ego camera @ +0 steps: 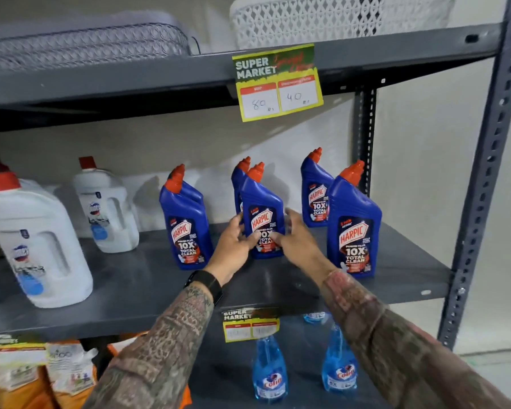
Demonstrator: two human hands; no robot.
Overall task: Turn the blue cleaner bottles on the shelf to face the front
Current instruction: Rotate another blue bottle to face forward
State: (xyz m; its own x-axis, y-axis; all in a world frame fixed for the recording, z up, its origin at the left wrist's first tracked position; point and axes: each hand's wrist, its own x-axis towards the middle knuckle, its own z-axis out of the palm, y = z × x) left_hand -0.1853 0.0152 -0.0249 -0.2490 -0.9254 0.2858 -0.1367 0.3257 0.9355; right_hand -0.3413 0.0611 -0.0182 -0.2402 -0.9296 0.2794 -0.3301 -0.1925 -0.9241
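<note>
Several blue Harpic cleaner bottles with red caps stand on the grey middle shelf [148, 278]. The middle front bottle [261, 208] shows its label forward; my left hand [233, 249] and my right hand [298, 240] grip its lower sides. Behind it stands another blue bottle [238, 178], mostly hidden, its label unseen. The left bottle [186, 225], the right front bottle [354, 231] and the back right bottle [316, 196] all show their labels forward and stand free.
Two white jugs [39, 246] [106, 208] with red caps stand at the shelf's left. A price tag [278, 84] hangs from the upper shelf. Light blue spray bottles [269, 370] stand on the shelf below. The rack's upright post [484, 202] is at right.
</note>
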